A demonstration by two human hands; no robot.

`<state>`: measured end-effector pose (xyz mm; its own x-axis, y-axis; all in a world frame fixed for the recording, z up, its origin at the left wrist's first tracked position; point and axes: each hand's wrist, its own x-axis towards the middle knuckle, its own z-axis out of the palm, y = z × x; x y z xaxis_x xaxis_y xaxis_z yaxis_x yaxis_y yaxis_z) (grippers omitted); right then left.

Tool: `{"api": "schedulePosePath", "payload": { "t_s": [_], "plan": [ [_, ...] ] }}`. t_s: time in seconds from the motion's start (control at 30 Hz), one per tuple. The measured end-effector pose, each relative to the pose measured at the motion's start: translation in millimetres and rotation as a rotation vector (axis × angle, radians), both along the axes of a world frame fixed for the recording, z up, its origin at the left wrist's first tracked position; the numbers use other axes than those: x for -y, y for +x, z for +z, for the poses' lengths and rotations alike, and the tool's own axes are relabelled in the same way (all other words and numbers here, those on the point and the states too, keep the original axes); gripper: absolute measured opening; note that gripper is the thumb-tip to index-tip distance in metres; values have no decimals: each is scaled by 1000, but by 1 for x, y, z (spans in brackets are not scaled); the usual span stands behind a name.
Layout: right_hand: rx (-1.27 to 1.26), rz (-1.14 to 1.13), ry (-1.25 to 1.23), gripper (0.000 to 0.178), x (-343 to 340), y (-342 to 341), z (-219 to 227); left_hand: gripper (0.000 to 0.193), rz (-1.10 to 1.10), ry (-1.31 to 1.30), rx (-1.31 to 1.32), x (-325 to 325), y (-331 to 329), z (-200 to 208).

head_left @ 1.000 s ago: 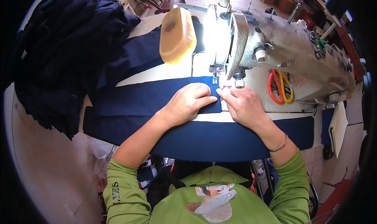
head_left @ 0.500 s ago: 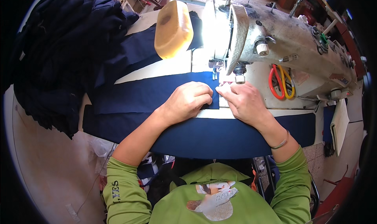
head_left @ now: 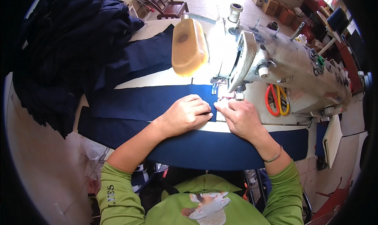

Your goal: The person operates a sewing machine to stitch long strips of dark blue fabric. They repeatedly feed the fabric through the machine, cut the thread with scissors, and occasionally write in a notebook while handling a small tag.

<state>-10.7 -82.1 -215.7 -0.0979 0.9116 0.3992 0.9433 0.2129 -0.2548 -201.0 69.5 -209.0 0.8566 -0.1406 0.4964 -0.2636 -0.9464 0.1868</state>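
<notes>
A dark blue fabric panel (head_left: 134, 103) lies flat on the sewing machine table, its right end under the presser foot (head_left: 215, 88). My left hand (head_left: 186, 114) rests on this panel with curled fingers, closed on the cloth near its right end. Just right of it, my right hand (head_left: 241, 116) has thumb and forefinger pinched at the panel's right edge, right below the foot. The sewing machine (head_left: 271, 51) is lit brightly around its needle, and the glare hides the stitching. A second, long blue strip (head_left: 212, 148) lies under my forearms along the table's near edge.
A large heap of dark cloth (head_left: 67, 59) fills the left side, with another blue piece (head_left: 141, 59) reaching from it. A yellowish plastic bottle (head_left: 189, 47) stands left of the machine head. Scissors with red and yellow handles (head_left: 271, 101) lie under the machine arm.
The whole view has shifted, so the table and machine sit lower in the picture. Both hands stay at the panel's right end by the presser foot, with little visible movement against the cloth.
</notes>
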Motion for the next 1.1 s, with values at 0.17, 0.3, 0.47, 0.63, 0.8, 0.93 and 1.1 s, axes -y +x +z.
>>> {"api": "schedulePosePath", "payload": {
  "t_s": [0.17,0.3,0.47,0.63,0.8,0.93,1.1],
  "plan": [
    [8,10,-3,24,1,-1,0,13,25,20,38,0,3,-1],
    [16,28,0,24,1,0,2,20,33,26,27,-1,3,-3],
    [2,40,16,25,1,0,0,27,52,25,32,-3,4,-6],
    [14,46,4,28,1,1,-1,30,88,40,-1,-3,4,-5],
    [26,23,-4,30,1,0,0,35,134,51,-31,-4,5,-8],
    [27,-2,-17,31,0,-1,-2,38,182,91,-56,-5,4,-9],
    [5,-13,-14,32,-2,-4,2,40,248,87,-112,-5,3,-9]
  ]
}}
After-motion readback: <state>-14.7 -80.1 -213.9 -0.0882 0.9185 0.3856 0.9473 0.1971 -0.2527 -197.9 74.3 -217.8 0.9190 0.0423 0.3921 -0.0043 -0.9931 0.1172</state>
